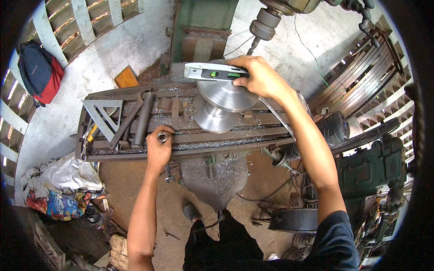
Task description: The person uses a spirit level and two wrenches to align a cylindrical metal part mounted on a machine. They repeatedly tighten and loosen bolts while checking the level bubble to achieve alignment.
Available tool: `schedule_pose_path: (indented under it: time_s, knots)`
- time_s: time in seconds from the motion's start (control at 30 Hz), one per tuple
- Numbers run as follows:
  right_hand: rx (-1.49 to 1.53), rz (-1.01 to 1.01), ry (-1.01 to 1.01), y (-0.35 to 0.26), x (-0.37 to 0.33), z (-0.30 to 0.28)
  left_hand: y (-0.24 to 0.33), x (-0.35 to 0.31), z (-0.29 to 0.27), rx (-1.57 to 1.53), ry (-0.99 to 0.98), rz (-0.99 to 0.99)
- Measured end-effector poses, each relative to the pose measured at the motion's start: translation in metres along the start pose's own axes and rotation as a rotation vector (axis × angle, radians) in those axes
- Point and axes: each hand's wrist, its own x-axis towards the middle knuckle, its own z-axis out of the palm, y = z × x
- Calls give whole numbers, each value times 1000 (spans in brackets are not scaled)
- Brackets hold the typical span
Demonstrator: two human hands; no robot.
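And here's the level, out over the far part of the spool's upper flange, and the right hand has it! The work looks like a check of how true the spool sits, and I'd judge it in mid-reading. Whether the level rests fully on the metal is hard to tell; so is where its bubbles lie. The spool itself stands upright on the slotted table, right of the middle, between front and far edges.

What does the next move call for? My call: a steady right hand, the level flat to the flange, eyes on the vials. Mind the bit too, hanging from the chuck just by those knuckles.

Now the pose. The right arm sweeps in from the lower right, elbow bent, forearm slanting across the table's right end; the hand is clamped on the level's right end, thumb on the near side, fingers over the top. The left forearm comes almost straight up from below, and the left hand is curled around a tube at the front edge, left of the spool, the tube's round end facing up. Beyond it, towards the left edge: bar, wrench, set square.
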Motion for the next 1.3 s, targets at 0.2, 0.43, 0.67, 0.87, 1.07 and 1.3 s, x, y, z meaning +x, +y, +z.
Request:
schedule_pose_path:
  time_s: [0.2, 0.43, 0.67, 0.87, 1.07, 1.3]
  knots:
    - [84, -46, 472, -16, -60, -16, -6, 0, 3, 23, 41, 94]
    - [633, 492, 295, -95, -219, 112, -11, 0, 4, 37, 47, 100]
    - [1084, 581, -54, -171, -283, 186, -6, -2, 6, 23, 71, 47]
    - [919, 473, -35, -137, -274, 180, 32, -56, 2, -294, 67, -112]
    - [679, 349, 18, -127, -275, 193, 78, -137, 22, -910, -102, -563]
    - [1240, 442, -481, -115, -293, 206, 82, -148, 38, -1076, 130, -604]
